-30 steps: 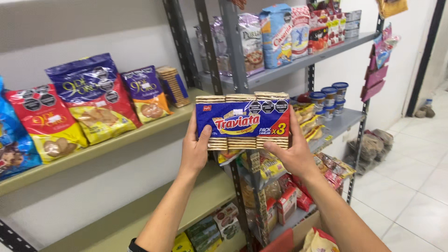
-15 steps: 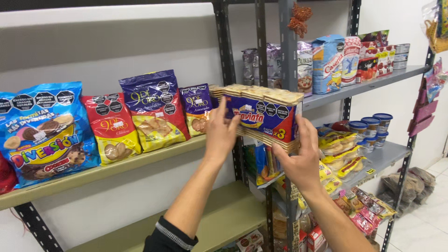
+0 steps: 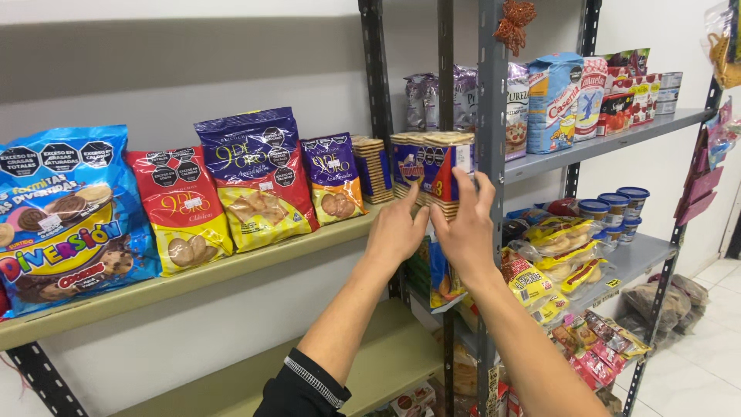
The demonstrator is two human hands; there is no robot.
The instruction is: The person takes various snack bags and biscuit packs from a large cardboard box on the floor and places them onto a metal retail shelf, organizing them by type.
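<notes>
A blue and red triple pack of crackers stands at the right end of the olive shelf, right by the grey metal upright. My left hand presses its lower front, and my right hand grips its right side with the fingers spread over the front. Just left of it stands another stack of crackers, then a small purple biscuit bag.
Further left on the shelf stand a large purple bag, a red bag and a big blue cookie bag. The grey rack on the right holds flour bags, tubs and yellow snack packets.
The view has swung left. The cracker pack has moved from in front of me onto the shelf end, turned more side-on, with both hands still on it.
</notes>
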